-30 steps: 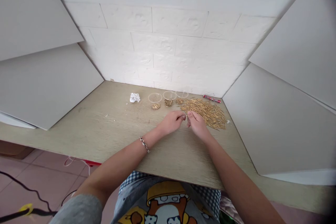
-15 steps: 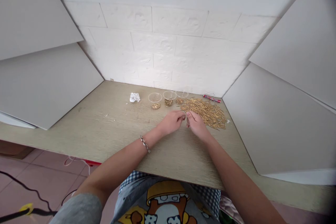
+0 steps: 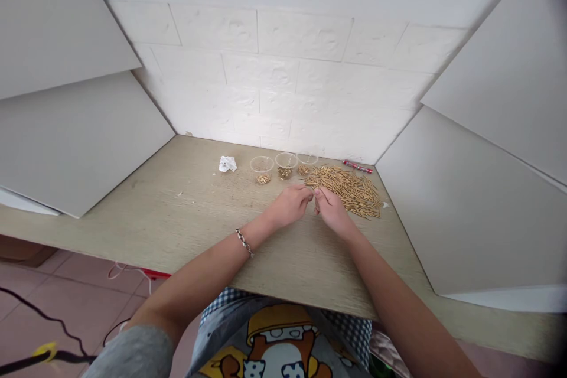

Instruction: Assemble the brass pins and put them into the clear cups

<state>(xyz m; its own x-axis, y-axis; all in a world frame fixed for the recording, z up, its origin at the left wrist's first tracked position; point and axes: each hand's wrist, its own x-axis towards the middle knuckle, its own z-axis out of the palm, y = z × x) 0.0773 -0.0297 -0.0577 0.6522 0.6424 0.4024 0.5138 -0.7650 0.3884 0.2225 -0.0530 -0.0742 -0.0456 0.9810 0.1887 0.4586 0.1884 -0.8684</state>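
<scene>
My left hand point(image 3: 291, 205) and my right hand point(image 3: 330, 211) meet fingertip to fingertip just above the table, in front of the gold pieces. Both are closed in a pinch. Whatever lies between the fingers is too small and too covered to make out. Beyond my right hand spreads a wide pile of thin gold-coloured metal pins point(image 3: 354, 189). Behind my left hand stand three clear round plastic cups, the left one point(image 3: 262, 166), the middle one point(image 3: 286, 162) and the right one point(image 3: 308, 159), each holding small gold-coloured parts at the bottom.
Crumpled white paper point(image 3: 227, 163) lies left of the cups. A red tube-shaped packet point(image 3: 358, 166) rests near the wall behind the pins. Grey panels point(image 3: 88, 142) stand at both sides of the wooden table point(image 3: 212, 212), and a white brick-pattern wall point(image 3: 274, 82) closes the back.
</scene>
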